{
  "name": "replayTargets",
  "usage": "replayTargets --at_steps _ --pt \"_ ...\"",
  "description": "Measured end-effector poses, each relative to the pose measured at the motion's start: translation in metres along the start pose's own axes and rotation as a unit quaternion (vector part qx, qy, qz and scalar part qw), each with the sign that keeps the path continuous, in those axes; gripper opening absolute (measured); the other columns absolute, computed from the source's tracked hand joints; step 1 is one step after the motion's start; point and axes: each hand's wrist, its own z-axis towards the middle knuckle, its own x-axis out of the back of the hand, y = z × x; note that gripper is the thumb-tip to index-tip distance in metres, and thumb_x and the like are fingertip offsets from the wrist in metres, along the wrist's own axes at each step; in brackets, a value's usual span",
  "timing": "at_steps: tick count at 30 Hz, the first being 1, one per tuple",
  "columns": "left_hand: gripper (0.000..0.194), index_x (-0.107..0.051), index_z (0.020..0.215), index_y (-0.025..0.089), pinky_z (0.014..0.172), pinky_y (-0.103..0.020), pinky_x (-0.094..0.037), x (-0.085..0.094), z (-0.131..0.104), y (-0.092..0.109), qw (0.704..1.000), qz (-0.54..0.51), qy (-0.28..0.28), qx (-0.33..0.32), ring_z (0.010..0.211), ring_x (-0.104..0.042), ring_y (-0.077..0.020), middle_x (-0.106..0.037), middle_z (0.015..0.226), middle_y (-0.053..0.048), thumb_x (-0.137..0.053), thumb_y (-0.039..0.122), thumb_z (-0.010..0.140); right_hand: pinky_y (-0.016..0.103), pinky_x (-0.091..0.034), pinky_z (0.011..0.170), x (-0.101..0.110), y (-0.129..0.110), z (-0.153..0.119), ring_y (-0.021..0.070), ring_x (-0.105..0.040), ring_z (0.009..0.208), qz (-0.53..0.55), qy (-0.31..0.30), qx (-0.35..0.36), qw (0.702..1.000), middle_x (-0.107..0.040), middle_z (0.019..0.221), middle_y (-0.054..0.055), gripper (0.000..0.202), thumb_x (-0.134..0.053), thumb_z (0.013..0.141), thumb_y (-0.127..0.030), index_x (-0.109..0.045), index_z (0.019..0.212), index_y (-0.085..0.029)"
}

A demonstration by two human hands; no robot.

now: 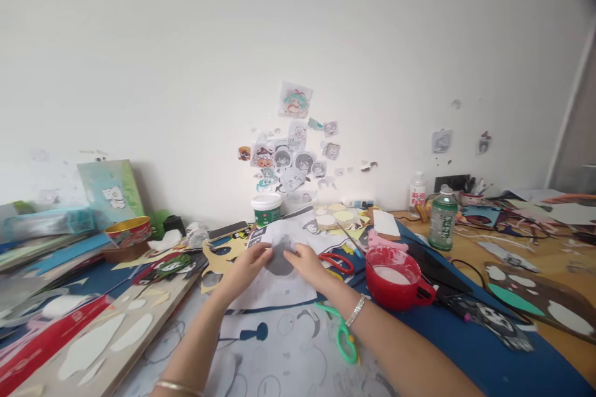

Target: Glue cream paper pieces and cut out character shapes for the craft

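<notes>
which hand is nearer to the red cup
Right. The right hand is at the right edge of the grey round piece, to the left of the red cup; the left hand is at the piece's left edge, farther from the cup.

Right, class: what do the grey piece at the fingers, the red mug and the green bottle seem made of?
Grey piece: perhaps matt paper or felt; no shine.
Red mug: probably glossy plastic or ceramic; its side shines.
Green bottle: probably glossy plastic; see-through walls.

both hands [250, 263] on gray disc [280, 262]
</notes>
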Motion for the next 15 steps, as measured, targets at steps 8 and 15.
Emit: replayTargets --at_steps 8,15 --pt "0.018 -0.05 0.075 0.019 0.06 -0.027 -0.036 -0.013 -0.009 0.012 0.997 0.067 0.04 -0.017 0.065 -0.045 -0.0154 -0.049 0.07 0.002 -0.051 0.036 0.073 0.023 -0.034 0.05 -0.005 0.011 -0.003 0.0114 -0.045 0.053 -0.01 -0.069 0.026 0.997 -0.053 0.056 -0.003 0.026 -0.052 0.075 -0.041 -0.056 0.069 -0.016" --pt "0.014 -0.047 0.065 0.02 0.056 -0.026 -0.031 -0.001 -0.014 0.013 0.996 0.086 0.016 -0.012 0.061 -0.04 -0.0139 -0.042 0.061 0.005 -0.053 0.031 0.071 0.025 -0.037 0.055 -0.005 0.016 -0.008 0.0133 -0.05 0.056 -0.031 -0.115 0.034 0.992 -0.06 0.058 0.0 0.025 -0.051 0.077 -0.039 -0.055 0.066 -0.017"
